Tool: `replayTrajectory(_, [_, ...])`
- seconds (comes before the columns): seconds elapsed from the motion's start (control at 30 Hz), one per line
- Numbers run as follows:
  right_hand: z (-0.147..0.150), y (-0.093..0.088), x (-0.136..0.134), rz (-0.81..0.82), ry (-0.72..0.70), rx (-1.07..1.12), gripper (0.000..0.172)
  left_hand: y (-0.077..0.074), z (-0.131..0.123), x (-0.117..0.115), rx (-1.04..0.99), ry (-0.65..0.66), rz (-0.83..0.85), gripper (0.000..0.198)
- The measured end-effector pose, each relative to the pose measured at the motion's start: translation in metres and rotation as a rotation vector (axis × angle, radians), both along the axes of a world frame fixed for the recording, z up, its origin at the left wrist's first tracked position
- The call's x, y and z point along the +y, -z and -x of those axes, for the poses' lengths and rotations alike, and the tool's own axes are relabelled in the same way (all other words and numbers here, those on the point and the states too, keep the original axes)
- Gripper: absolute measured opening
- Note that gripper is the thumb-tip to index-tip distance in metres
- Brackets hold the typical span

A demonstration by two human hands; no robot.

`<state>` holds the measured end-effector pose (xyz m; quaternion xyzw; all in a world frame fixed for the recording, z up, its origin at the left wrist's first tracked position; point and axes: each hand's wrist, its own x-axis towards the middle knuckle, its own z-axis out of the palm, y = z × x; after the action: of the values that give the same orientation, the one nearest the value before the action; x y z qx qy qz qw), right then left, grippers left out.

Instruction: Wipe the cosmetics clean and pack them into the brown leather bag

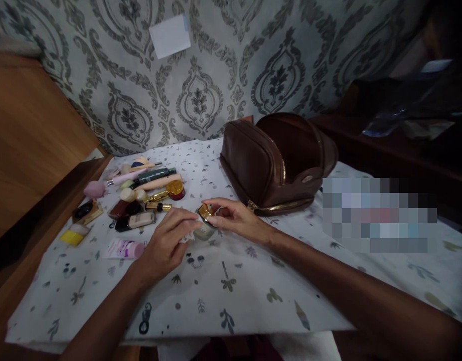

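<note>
A small pale jar (204,231) with a gold lid (205,211) stands on the patterned white cloth (231,281). My right hand (234,218) pinches the gold lid from the right. My left hand (166,243) curls against the jar's left side with a bit of white tissue under its fingertips. A brown leather toiletry bag (276,160) lies unzipped just behind my right hand.
Several cosmetics lie at the left: a pink tube (123,248), a compact (140,219), a red jar with a gold lid (175,190), a pink sponge (94,189), brushes and lipsticks. A wooden cabinet (31,130) stands on the left and dark furniture on the right.
</note>
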<state>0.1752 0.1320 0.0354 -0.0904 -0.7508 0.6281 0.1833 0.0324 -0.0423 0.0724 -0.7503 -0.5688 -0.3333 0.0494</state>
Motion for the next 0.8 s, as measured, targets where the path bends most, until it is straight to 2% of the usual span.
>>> replayTrajectory(0.2, [0.002, 0.004, 0.007, 0.090, 0.006, -0.053, 0.052, -0.002, 0.003, -0.002, -0.034, -0.039, 0.029, 0.033])
replayTrajectory(0.43, [0.000, 0.002, 0.009, 0.209, -0.052, -0.084, 0.060, 0.005, 0.007, -0.001, -0.098, -0.102, 0.033, 0.039])
replayTrajectory(0.6, [-0.001, 0.000, 0.003, 0.124, -0.056, -0.024, 0.058, 0.007, 0.004, 0.001, -0.097, -0.107, 0.012, 0.043])
replayTrajectory(0.8, [0.000, -0.001, -0.002, -0.053, -0.010, 0.082, 0.050, 0.008, -0.004, 0.003, 0.049, -0.030, -0.077, 0.046])
